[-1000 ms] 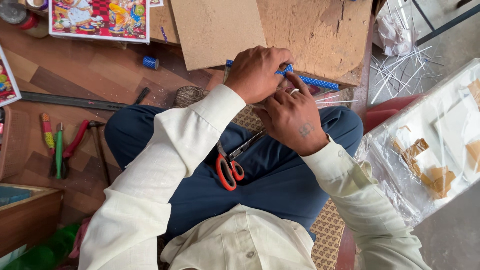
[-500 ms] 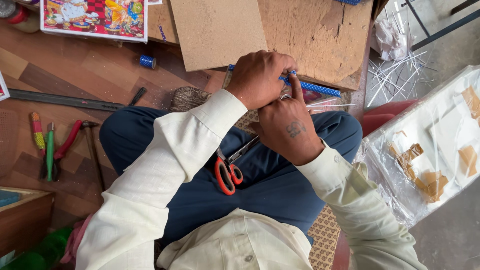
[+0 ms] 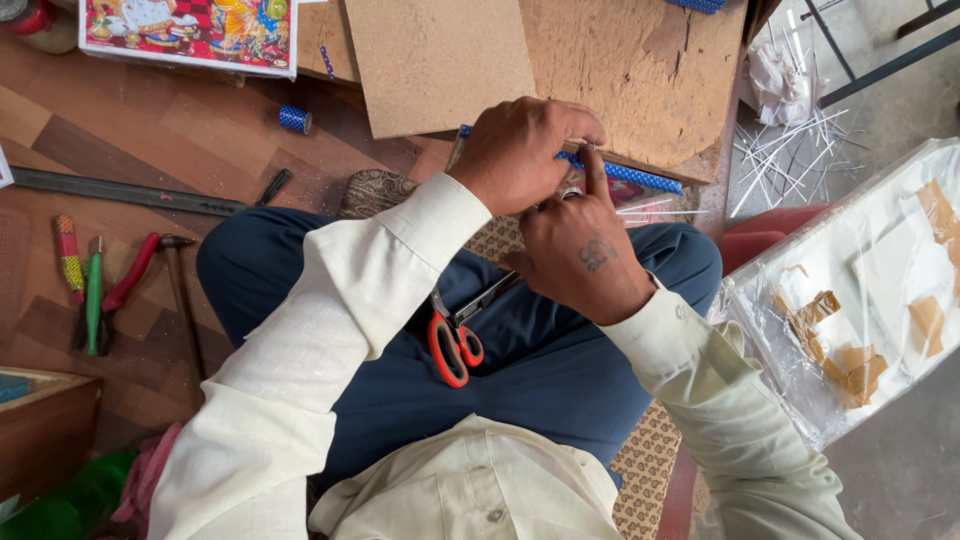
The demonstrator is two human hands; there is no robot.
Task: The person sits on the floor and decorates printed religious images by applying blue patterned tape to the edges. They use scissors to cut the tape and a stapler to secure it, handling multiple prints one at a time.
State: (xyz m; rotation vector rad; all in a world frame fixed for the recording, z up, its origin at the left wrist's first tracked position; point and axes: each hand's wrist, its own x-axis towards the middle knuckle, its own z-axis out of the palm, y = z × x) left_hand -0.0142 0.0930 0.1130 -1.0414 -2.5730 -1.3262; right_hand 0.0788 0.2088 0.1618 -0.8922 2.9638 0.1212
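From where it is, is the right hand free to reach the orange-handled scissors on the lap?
Probably yes: the orange-handled scissors lie uncovered just below the right hand, though its fingers are busy with a blue-patterned strip.

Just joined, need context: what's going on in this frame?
A person sits cross-legged, seen from above, both hands together in front of the knees. The left hand and right hand pinch a thin blue patterned strip at the edge of a worn brown board. What the fingertips do is hidden. Orange-handled scissors lie on the lap. Hand tools lie on the floor to the left; thin white sticks are scattered on the right.
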